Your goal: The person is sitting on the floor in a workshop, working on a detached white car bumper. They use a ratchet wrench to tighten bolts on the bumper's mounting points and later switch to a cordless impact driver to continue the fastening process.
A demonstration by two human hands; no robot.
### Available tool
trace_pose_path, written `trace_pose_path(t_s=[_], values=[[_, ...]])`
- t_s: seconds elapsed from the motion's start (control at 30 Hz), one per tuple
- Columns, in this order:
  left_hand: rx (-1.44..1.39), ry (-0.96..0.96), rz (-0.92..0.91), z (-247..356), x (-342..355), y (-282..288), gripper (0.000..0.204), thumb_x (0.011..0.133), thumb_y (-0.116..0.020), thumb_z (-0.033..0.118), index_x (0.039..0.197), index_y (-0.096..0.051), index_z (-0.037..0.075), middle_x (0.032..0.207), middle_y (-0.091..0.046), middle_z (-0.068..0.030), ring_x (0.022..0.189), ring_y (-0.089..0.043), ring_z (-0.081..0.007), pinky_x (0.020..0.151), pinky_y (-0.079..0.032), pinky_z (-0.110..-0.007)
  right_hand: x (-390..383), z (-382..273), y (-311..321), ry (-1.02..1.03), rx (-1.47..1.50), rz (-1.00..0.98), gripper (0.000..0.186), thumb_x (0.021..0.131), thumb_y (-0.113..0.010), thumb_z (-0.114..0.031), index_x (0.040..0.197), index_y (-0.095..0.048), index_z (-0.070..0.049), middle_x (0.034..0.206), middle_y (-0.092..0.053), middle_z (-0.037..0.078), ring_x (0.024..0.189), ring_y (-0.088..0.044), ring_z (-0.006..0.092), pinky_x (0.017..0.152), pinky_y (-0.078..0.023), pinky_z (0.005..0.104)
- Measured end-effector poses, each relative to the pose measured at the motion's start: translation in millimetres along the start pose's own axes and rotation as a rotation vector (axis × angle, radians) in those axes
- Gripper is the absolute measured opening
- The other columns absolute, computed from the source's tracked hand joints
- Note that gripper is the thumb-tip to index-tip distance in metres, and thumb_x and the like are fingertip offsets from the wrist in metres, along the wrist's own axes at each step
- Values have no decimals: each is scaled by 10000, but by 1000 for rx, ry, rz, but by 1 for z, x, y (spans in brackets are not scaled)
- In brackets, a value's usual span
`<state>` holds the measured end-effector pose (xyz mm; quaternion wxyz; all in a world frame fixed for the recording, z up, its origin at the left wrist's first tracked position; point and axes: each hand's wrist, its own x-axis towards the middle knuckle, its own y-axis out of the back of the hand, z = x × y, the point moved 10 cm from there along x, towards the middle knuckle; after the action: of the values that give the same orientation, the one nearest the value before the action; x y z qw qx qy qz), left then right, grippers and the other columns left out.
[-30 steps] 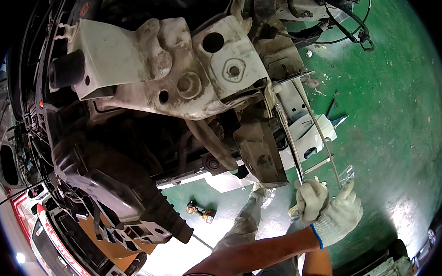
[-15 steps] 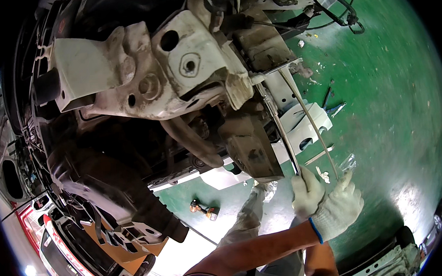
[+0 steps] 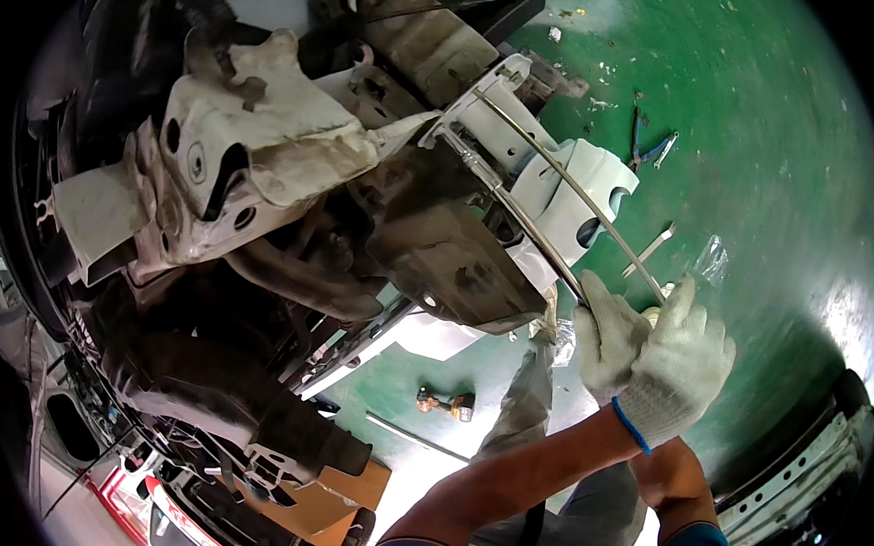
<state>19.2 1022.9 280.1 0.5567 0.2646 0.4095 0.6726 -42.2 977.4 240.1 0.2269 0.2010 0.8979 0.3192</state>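
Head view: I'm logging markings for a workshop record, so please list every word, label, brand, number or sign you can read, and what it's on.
No text can be quoted reliably.
Red-and-white curved strip, lower left: slanted lettering, too small and distorted to read surely.
Cordless drill on the floor: any marking is too small to read.
Metal bar and white gloves: none visible.

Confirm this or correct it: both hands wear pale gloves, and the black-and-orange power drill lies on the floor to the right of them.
The side is wrong. In the head view, the power drill lies on the floor to the left of both the left hand and the right hand. The pale gloves and the drill's colours are right.
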Motion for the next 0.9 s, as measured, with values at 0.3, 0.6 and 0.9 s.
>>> trace_pose_path(t_s=[0.3, 0.6, 0.9], values=[[77, -25, -56, 5, -11, -23, 152, 660, -671, 179, 790, -715, 112, 768, -611, -36, 829, -628, -249, 1094, -406, -514, -5, 24, -15, 157, 19, -232, 179, 934, -623, -165, 1089, -687, -103, 887, -630, 9, 679, -578, 160, 594, -455, 296], [73, -73, -117, 1, -24, -31, 193, 603, -682, 201, 771, -712, 111, 757, -605, -37, 824, -623, -252, 1054, -436, -528, -13, 25, -17, 43, 268, -105, 188, 948, -613, -195, 1098, -684, -108, 899, -639, 18, 710, -595, 172, 622, -473, 302], [45, -109, -123, -12, -43, -1, 235, 546, -693, 223, 752, -709, 110, 746, -599, -38, 819, -618, -256, 1013, -467, -543, -20, 46, -37, -128, 743, -222, 200, 962, -602, -226, 1107, -681, -113, 911, -647, 27, 740, -611, 183, 650, -491, 309]])
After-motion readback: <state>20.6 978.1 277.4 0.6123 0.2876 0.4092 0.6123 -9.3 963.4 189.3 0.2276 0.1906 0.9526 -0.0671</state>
